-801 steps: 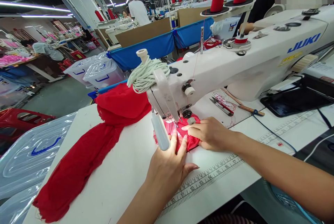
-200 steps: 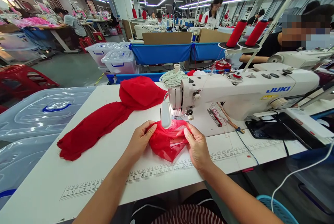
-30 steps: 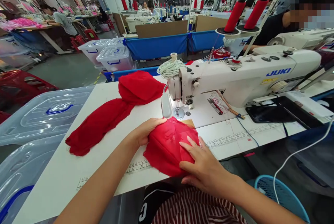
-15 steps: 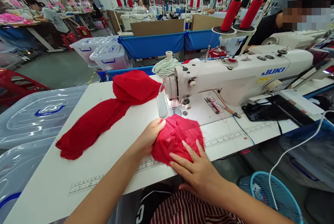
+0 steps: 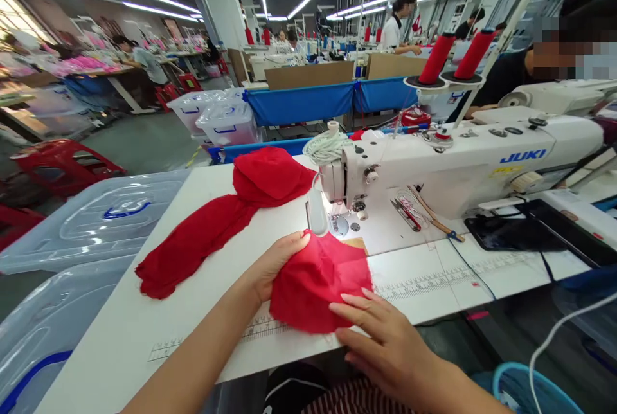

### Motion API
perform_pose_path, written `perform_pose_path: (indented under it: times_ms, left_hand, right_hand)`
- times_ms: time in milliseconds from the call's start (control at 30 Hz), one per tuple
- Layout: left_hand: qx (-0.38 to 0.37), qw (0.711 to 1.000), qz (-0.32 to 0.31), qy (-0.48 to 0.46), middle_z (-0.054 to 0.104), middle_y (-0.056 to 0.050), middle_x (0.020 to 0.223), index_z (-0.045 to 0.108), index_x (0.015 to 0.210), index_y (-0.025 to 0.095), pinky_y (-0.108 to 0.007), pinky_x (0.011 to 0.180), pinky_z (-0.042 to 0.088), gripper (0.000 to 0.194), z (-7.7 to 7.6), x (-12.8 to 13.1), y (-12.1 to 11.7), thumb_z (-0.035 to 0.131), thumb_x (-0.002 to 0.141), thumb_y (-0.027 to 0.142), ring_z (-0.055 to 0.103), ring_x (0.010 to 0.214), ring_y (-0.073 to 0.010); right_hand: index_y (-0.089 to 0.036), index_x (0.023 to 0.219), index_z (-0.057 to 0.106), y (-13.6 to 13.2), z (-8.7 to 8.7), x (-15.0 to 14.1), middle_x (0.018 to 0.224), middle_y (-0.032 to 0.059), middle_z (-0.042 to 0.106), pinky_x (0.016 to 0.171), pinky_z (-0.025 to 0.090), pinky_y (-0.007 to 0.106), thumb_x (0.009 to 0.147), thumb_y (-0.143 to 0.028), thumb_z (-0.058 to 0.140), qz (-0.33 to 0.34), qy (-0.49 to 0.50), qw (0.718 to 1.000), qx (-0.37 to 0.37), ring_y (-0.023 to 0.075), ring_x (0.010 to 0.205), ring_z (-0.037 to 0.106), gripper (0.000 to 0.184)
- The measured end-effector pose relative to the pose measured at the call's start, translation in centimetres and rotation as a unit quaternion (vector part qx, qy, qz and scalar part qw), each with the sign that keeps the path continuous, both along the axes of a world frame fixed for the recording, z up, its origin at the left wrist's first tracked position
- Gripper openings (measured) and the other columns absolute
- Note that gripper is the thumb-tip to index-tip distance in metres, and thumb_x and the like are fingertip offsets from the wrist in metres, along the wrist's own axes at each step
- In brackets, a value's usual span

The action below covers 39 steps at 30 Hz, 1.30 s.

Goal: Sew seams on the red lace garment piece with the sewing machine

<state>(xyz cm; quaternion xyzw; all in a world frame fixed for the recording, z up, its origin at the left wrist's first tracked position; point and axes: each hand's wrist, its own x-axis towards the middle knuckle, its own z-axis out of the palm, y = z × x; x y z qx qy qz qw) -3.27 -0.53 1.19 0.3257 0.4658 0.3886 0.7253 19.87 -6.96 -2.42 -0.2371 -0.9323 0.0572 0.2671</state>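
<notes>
A piece of red fabric (image 5: 318,285) with frayed edges lies at the front of the sewing table, just before the sewing machine (image 5: 434,157). My left hand (image 5: 279,260) pinches its upper left edge, thumb on top. At the lower right edge, my right hand (image 5: 380,330) rests with fingers stretched and spread, the fingertips touching the cloth. The presser foot and needle area stand just beyond the fabric, with the needle plate (image 5: 340,225) bare and lit. A long bundle of red fabric (image 5: 207,240) stretches across the table to the left of my hands.
Thread snips (image 5: 407,215) and a wooden-handled tool (image 5: 436,218) lie under the machine arm. A dark phone-like device (image 5: 511,233) is at the right. Lidded clear bins (image 5: 120,208) stand left of the table. A blue basket (image 5: 525,388) sits below right. Co-workers sit beyond.
Over the last second my right hand slid toward the fabric's lower right edge, while the left kept its pinch. Earlier, fabric was under the needle; then both hands held it up. The view has shifted.
</notes>
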Motion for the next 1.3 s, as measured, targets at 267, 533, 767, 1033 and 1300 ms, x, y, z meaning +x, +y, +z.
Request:
perform_pose_path:
  times_ms: [267,533,767,1033,1300]
  left_hand:
    - [0.118,0.979,0.030,0.166,0.072,0.000,0.089,0.066,0.100,0.020,-0.022,0.070,0.052,0.027,8.9,-6.5,6.1,0.073,0.074,0.019,0.066,0.076,-0.0134]
    - [0.197,0.912,0.129,0.336,0.061,-0.007,0.111,0.054,0.119,0.015,-0.037,0.076,0.054,0.031,13.4,-11.7,13.8,0.055,0.090,0.027,0.062,0.089,-0.0179]
    - [0.119,0.824,0.239,0.499,0.057,-0.009,0.119,0.054,0.119,0.016,-0.043,0.083,0.052,0.034,6.7,-13.9,14.3,0.056,0.089,0.033,0.059,0.100,-0.0220]
    - [0.264,0.730,0.222,0.590,0.055,-0.009,0.124,0.056,0.117,0.017,-0.047,0.089,0.048,0.033,6.4,-16.1,8.7,0.056,0.089,0.033,0.056,0.107,-0.0245]
    - [0.453,0.728,0.076,0.509,0.052,-0.010,0.131,0.057,0.117,0.020,-0.051,0.098,0.042,0.032,2.2,-5.9,10.9,0.057,0.088,0.033,0.050,0.118,-0.0259]
  right_hand:
    - [-0.019,0.102,0.059,5.3,-0.7,-1.7,0.103,0.0090,0.068,0.072,0.055,0.031,0.090,-0.011,0.041,-0.019,0.088,0.996,-0.020,0.0182,0.089,0.063,0.024]
    - [-0.020,0.103,0.058,5.5,-1.0,-1.9,0.099,0.0081,0.067,0.075,0.054,0.031,0.091,-0.010,0.040,-0.005,0.118,0.987,-0.113,0.0183,0.087,0.062,0.024]
    - [-0.020,0.097,0.059,5.9,-0.9,-1.8,0.087,0.0069,0.065,0.069,0.053,0.029,0.093,-0.014,0.036,-0.004,0.136,0.978,-0.161,0.0176,0.079,0.061,0.024]
    - [-0.020,0.097,0.057,5.5,-1.5,-2.2,0.092,0.0073,0.063,0.067,0.052,0.030,0.092,-0.012,0.036,-0.022,0.081,0.991,-0.108,0.0177,0.080,0.060,0.023]
    - [-0.022,0.097,0.056,5.1,-1.0,-2.5,0.097,0.0073,0.061,0.068,0.051,0.029,0.090,-0.011,0.038,-0.022,0.045,0.995,-0.092,0.0176,0.080,0.059,0.022]
